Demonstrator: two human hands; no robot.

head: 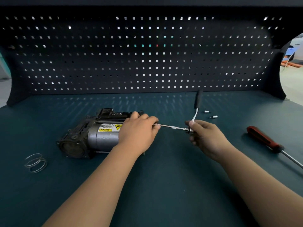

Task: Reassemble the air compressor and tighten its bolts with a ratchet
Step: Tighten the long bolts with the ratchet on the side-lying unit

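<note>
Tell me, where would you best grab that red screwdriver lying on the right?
Probably grip the screwdriver by its thick red-and-black handle, coming from above: it lies flat on the bench, and its bare thin shaft offers little hold.

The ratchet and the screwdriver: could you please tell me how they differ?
The ratchet has a black handle; the screwdriver a red-and-black one. The ratchet is held at its head by the right hand; the screwdriver lies untouched on the bench. Both have bare metal shafts.
</note>
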